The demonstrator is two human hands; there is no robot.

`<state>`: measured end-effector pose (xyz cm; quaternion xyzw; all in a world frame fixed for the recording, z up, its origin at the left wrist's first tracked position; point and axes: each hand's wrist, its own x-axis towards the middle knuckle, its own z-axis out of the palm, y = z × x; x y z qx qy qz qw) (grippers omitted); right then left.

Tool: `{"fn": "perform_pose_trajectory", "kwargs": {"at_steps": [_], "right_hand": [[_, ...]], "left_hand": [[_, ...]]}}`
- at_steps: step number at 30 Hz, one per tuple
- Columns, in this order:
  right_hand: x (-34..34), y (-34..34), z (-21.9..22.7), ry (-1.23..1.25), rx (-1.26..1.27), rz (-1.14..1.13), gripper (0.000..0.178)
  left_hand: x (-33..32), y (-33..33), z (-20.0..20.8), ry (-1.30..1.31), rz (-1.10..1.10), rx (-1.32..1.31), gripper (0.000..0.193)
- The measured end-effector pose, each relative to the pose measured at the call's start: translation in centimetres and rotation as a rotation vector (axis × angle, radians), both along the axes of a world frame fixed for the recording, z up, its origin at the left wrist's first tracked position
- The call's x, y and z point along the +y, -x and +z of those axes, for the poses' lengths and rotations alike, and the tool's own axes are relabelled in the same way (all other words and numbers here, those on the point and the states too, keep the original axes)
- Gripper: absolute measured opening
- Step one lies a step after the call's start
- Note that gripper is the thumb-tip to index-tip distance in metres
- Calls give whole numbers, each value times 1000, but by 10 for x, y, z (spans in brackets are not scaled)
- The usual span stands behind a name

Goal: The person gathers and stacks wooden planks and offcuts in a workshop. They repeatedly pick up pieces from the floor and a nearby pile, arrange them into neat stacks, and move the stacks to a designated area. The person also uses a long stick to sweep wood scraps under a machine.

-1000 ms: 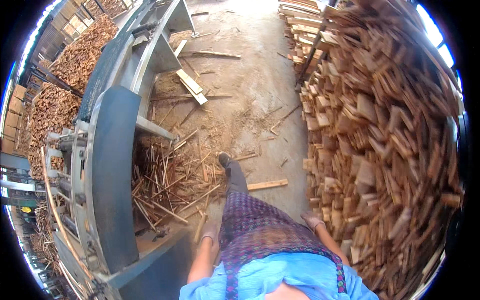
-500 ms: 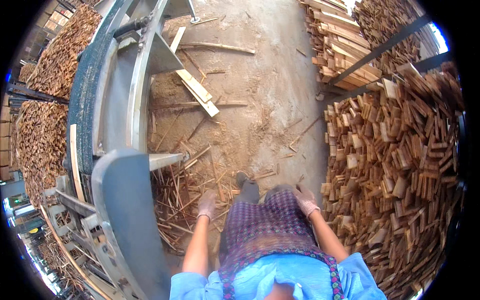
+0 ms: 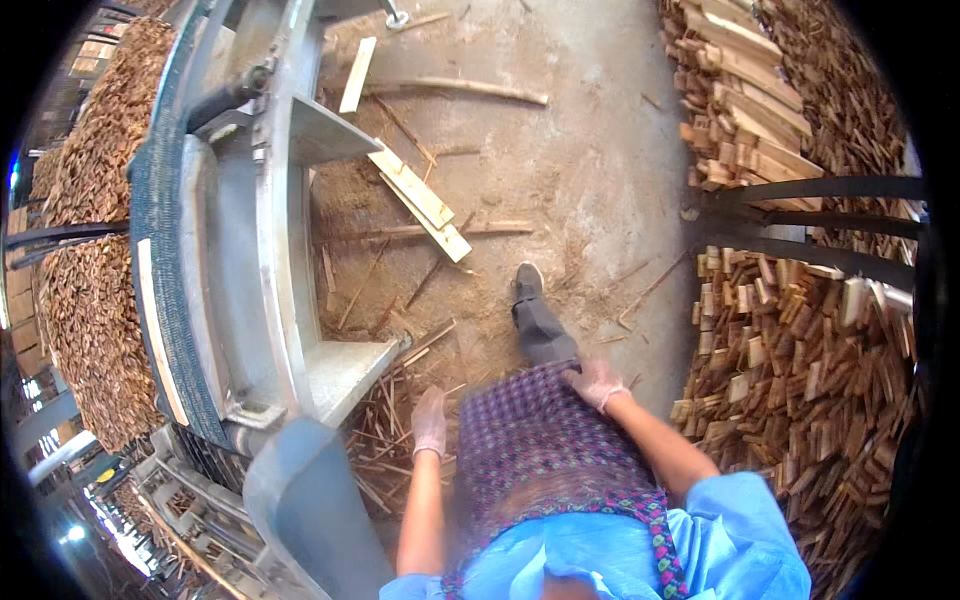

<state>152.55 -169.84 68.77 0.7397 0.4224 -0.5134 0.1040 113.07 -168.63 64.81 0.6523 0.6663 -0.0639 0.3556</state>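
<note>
My left hand [image 3: 430, 422], in a thin pale glove, hangs open beside the patterned apron [image 3: 560, 430] with nothing in it. It is nearest to the scrap sticks [image 3: 385, 450] on the floor and the rounded grey-blue machine cover [image 3: 300, 490]. My right hand [image 3: 597, 384], gloved too, hangs in front of the apron's right edge, its fingers loosely apart and holding nothing. One shoe [image 3: 528, 280] is stretched forward on the dusty floor. On the left runs a conveyor with a dark green belt [image 3: 160, 230], and a narrow board [image 3: 160, 330] lies along it.
Pale boards [image 3: 420, 200] and a long stick [image 3: 480, 90] lie ahead on the floor. A metal ledge [image 3: 350, 375] juts from the conveyor frame. Tall stacks of wood pieces [image 3: 780, 380] line the right, with dark bars [image 3: 830, 190] between them. More stacks [image 3: 95, 340] stand far left.
I have stepped forward and one leg is now well ahead. The view has turned slightly, so the floor boards sit farther right. Both hands have swung a little and stay empty.
</note>
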Motion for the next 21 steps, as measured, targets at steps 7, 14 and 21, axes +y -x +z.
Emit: {"fn": "perform_pose_trajectory", "kwargs": {"at_steps": [7,14,21], "right_hand": [[134,-10,-108,-16,17,111,66],[245,1,-306,4,51,256,66],[406,123,-482,-176,192,251,60]], "left_hand": [[117,-52,-56,265,433,-172,47],[164,-63,-278,404,506,-300,55],[260,-60,-459,332,924,-399,67]]}}
